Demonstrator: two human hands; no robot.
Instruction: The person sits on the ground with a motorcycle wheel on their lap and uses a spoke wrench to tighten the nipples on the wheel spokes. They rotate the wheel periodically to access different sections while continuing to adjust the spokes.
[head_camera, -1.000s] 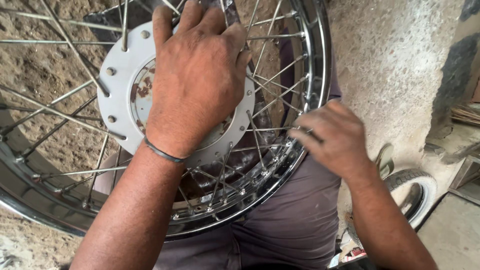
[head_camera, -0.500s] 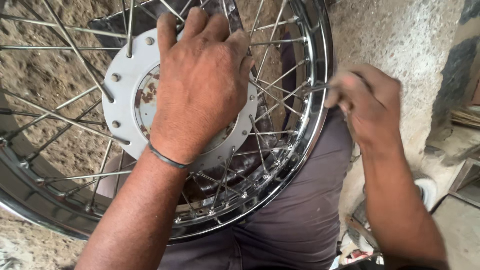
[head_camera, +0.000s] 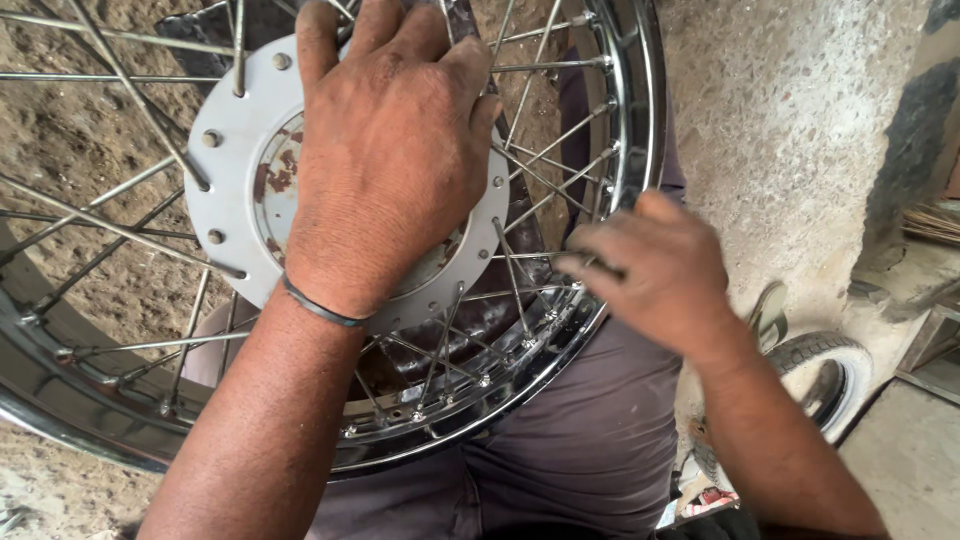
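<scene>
Spoke fitting in hand: left hand (head_camera: 385, 150) pressed flat, open, on hub flange (head_camera: 235, 180) of wheel (head_camera: 610, 300) across lap; right hand (head_camera: 650, 270) pinched shut on spoke (head_camera: 525, 256) near rim; steady seating needed next.

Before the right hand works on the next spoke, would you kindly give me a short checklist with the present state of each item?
1. Left hand flat on the grey hub plate, steadying it: ok.
2. Spoked wheel resting across the person's lap: ok.
3. Right hand at the spokes near the chrome rim: ok.
4. Whether the right hand holds a tool or a nipple: cannot tell, the fingers are blurred.
5. Spoke nipples along the near rim seated: cannot tell at this size.
6. Small tyre on the floor, apart from the wheel: ok.
</scene>
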